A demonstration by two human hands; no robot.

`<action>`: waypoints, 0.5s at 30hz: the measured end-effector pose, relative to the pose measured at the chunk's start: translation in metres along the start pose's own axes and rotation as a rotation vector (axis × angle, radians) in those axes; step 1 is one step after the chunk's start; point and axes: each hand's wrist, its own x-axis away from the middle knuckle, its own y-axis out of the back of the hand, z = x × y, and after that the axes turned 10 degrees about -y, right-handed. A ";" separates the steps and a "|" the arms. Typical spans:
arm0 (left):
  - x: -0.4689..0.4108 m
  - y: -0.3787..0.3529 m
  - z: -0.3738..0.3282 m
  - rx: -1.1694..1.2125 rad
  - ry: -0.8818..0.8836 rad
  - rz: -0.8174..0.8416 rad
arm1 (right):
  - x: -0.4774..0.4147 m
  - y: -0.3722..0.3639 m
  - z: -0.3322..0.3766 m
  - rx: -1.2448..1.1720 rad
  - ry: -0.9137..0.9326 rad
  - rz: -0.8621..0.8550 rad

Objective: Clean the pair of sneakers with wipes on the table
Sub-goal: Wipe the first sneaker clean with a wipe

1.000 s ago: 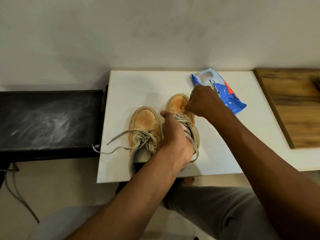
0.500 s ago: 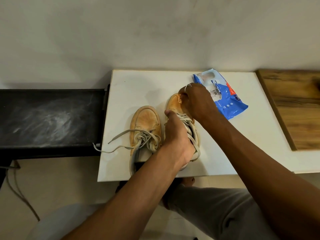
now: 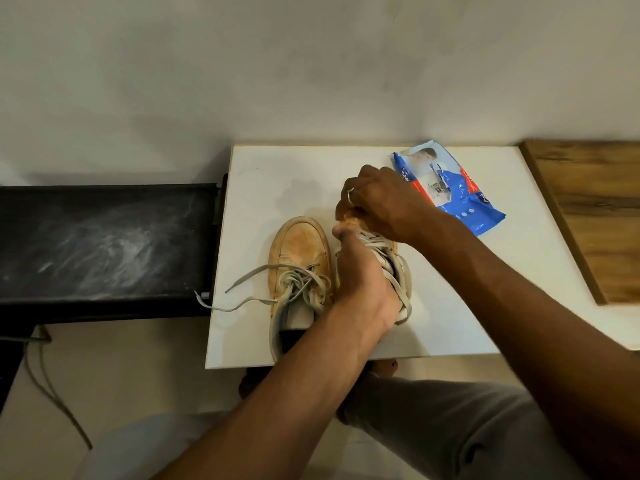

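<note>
Ring point(image 3: 349, 195) on right grip point(image 3: 384, 206); grey trousers point(image 3: 450, 427)

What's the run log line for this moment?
left hand grips held sneaker | right hand over its toe | other sneaker alongside | wipes pack behind

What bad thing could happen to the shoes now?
The free sneaker has its heel out past the table's near edge, and its loose lace trails off the side; a snag could pull it down. The wipes pack lies right beside the right hand, so hard rubbing might knock it away. The left hand steadies only the held sneaker.
</note>
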 end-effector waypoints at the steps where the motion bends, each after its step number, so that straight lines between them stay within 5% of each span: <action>1: 0.000 0.000 0.000 0.019 -0.004 0.007 | -0.003 0.003 -0.003 0.024 0.007 -0.003; 11: -0.001 0.005 -0.004 -0.013 0.022 -0.006 | -0.039 0.023 -0.024 0.100 -0.164 0.148; 15: -0.002 0.005 -0.003 -0.003 -0.004 0.007 | -0.036 0.017 0.008 0.107 0.005 0.282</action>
